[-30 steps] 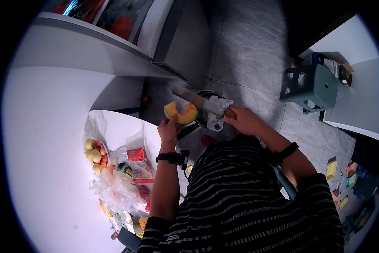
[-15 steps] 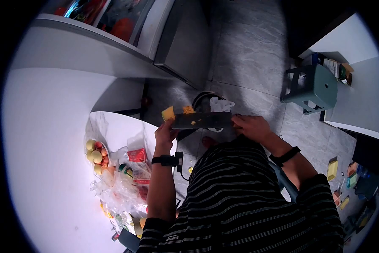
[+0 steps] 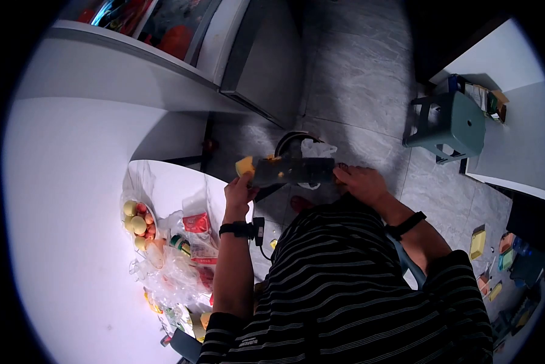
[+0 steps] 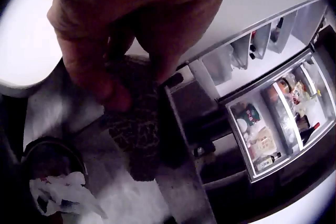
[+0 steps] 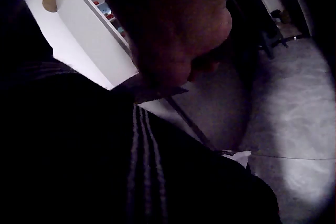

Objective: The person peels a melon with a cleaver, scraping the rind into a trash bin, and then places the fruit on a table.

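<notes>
My left hand (image 3: pixel 238 195) holds a slice of melon (image 3: pixel 244 166) with orange flesh. In the left wrist view the netted rind (image 4: pixel 137 134) faces the camera, with thumb and fingers pinching its upper end. A wide kitchen knife (image 3: pixel 312 171) is gripped by its handle in my right hand (image 3: pixel 363 184). Its dark blade lies level across the melon, hiding most of the slice, and bits of orange flesh cling to it. The blade's far end comes close to the left fingers. In the dim right wrist view, part of the blade (image 5: pixel 152 94) shows below the hand.
Under the hands stands a round bin (image 3: pixel 279 145) with a white plastic bag (image 3: pixel 316 148) at its rim. At left a white table (image 3: pixel 169 176) bears a plate of fruit (image 3: pixel 140 221) and plastic bags (image 3: pixel 172 276). A green stool (image 3: pixel 463 124) stands right; an open fridge (image 4: pixel 247 176) ahead.
The knife has come from a slant behind the melon to level across it, covering most of the slice. Over the last half second the hands shift only slightly.
</notes>
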Action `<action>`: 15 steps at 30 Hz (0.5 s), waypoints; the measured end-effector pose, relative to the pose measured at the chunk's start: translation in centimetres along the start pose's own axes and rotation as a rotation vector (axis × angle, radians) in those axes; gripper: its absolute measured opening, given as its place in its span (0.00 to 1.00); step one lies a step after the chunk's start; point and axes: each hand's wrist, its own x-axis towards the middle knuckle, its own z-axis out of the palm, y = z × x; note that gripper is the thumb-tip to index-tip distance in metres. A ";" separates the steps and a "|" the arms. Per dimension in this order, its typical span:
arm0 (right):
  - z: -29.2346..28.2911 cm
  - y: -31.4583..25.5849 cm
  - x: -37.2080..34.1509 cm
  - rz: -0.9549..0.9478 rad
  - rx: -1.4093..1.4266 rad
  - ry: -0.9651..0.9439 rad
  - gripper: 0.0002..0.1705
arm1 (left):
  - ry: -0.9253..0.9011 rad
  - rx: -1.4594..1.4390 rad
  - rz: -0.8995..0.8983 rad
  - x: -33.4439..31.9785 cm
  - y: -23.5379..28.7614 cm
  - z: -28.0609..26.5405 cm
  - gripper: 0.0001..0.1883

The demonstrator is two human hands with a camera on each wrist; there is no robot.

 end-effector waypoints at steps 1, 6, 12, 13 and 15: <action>-0.3 -0.2 0.1 0.034 -0.002 -0.015 0.14 | -0.012 0.023 0.003 0.0 0.1 0.1 0.15; -1.1 0.6 0.4 0.247 0.182 -0.116 0.17 | -0.058 0.108 0.110 0.1 0.0 0.4 0.18; -0.3 1.8 0.8 0.334 0.566 -0.184 0.25 | -0.115 0.155 0.408 0.0 -0.7 0.6 0.22; -0.5 1.5 1.0 0.349 0.614 -0.170 0.27 | -0.091 0.252 0.481 0.3 -1.0 0.3 0.22; -2.4 0.6 1.6 0.439 0.782 -0.271 0.27 | -0.044 0.447 0.625 0.9 -1.3 -0.3 0.22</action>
